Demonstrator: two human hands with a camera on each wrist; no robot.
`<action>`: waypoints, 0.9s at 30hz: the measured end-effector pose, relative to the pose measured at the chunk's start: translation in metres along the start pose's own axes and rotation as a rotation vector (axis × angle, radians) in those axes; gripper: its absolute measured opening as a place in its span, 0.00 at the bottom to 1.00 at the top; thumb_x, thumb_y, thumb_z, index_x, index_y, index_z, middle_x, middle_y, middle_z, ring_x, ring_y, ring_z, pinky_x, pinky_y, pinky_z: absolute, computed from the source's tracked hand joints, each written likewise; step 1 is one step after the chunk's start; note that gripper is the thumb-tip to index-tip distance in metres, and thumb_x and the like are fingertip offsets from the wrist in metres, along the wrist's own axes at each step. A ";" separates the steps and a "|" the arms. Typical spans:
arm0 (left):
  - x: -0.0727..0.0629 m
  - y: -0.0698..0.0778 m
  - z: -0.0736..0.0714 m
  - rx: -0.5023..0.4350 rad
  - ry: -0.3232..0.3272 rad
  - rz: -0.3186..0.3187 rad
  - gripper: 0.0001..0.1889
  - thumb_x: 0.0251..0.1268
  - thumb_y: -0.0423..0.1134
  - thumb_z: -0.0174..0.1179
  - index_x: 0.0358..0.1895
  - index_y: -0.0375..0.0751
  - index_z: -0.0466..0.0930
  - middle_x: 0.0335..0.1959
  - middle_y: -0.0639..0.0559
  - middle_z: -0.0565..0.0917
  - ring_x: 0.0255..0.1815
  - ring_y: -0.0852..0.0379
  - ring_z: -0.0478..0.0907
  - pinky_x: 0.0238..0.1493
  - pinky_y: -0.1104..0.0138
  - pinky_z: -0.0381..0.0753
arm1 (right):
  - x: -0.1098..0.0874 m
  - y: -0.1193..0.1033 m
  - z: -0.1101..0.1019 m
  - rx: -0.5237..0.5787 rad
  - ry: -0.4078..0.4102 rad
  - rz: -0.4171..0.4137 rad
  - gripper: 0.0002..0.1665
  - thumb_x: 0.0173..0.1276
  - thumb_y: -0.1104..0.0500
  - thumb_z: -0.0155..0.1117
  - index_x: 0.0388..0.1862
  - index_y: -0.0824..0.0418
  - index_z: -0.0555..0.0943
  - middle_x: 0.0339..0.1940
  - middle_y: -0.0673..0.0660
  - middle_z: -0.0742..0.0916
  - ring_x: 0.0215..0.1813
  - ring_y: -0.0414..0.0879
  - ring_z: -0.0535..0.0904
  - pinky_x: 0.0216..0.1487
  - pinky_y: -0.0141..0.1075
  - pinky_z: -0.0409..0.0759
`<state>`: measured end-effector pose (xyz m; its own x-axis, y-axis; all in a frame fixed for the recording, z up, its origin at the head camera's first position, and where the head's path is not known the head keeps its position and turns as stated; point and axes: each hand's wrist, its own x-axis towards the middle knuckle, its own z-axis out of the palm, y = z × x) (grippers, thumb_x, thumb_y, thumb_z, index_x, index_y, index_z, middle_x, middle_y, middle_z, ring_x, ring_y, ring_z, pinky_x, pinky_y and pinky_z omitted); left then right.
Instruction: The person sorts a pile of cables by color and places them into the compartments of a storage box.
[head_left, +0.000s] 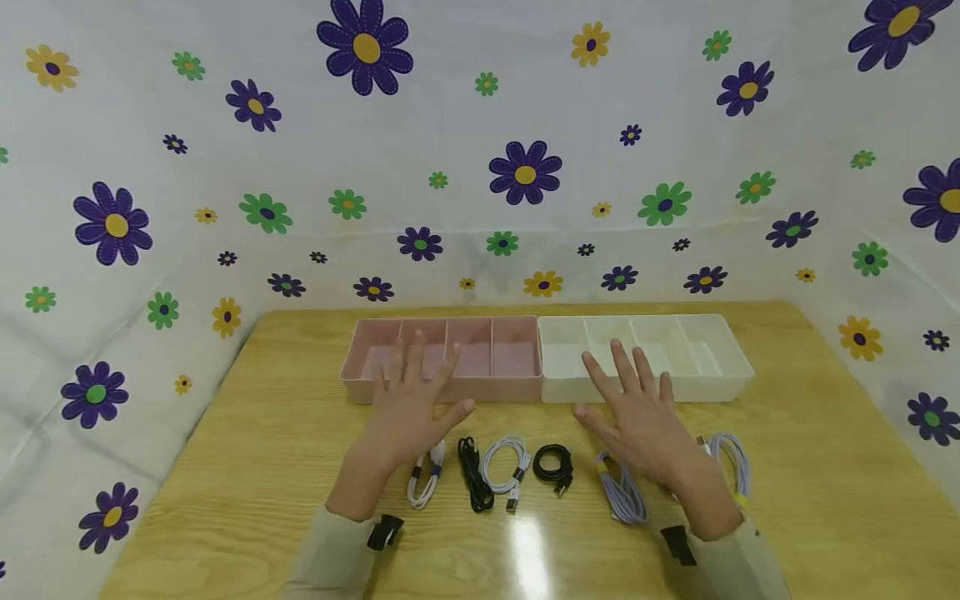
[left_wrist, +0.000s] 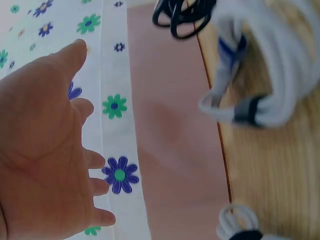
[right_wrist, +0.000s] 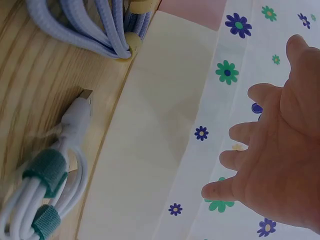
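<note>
Hovering above the table [head_left: 247, 492], fingers splayed wide, left hand [head_left: 405, 421] and right hand [head_left: 645, 425] both grip nothing; below and around them lie four white cables [left_wrist: 284, 100], two black cables [head_left: 472, 477], two lavender cables [head_left: 624, 497], eight altogether; beyond, one pink box [head_left: 487, 391] touches one white box [head_left: 708, 389], four compartments apiece.

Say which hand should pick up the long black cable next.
Probably the left hand: it's empty and nearer the long black cable. The right hand is farther off, past the round black cable.
</note>
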<state>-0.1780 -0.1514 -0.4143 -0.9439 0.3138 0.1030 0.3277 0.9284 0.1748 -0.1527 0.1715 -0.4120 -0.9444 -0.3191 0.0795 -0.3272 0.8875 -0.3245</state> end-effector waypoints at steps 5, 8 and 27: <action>0.001 -0.014 -0.004 -0.012 0.044 -0.014 0.42 0.70 0.68 0.49 0.81 0.58 0.46 0.80 0.36 0.32 0.79 0.29 0.31 0.70 0.30 0.38 | 0.000 0.003 0.001 0.002 -0.007 0.010 0.43 0.77 0.33 0.42 0.83 0.51 0.49 0.82 0.67 0.44 0.79 0.71 0.36 0.67 0.76 0.39; 0.002 -0.022 -0.008 -0.008 0.044 -0.027 0.42 0.70 0.68 0.48 0.81 0.57 0.46 0.81 0.36 0.34 0.79 0.29 0.33 0.70 0.30 0.39 | 0.001 0.004 0.001 0.004 -0.017 0.017 0.43 0.77 0.34 0.43 0.82 0.52 0.49 0.82 0.68 0.45 0.79 0.71 0.36 0.67 0.76 0.40; 0.002 -0.082 -0.004 -0.308 0.070 -0.133 0.39 0.76 0.57 0.49 0.82 0.53 0.41 0.80 0.33 0.31 0.77 0.26 0.30 0.70 0.30 0.35 | -0.003 -0.003 -0.005 0.031 -0.026 0.017 0.43 0.78 0.35 0.44 0.82 0.53 0.50 0.81 0.69 0.46 0.79 0.73 0.38 0.66 0.77 0.40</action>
<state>-0.2067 -0.2278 -0.4241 -0.9776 0.1694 0.1246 0.2088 0.8536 0.4773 -0.1487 0.1714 -0.4063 -0.9486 -0.3124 0.0495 -0.3091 0.8823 -0.3549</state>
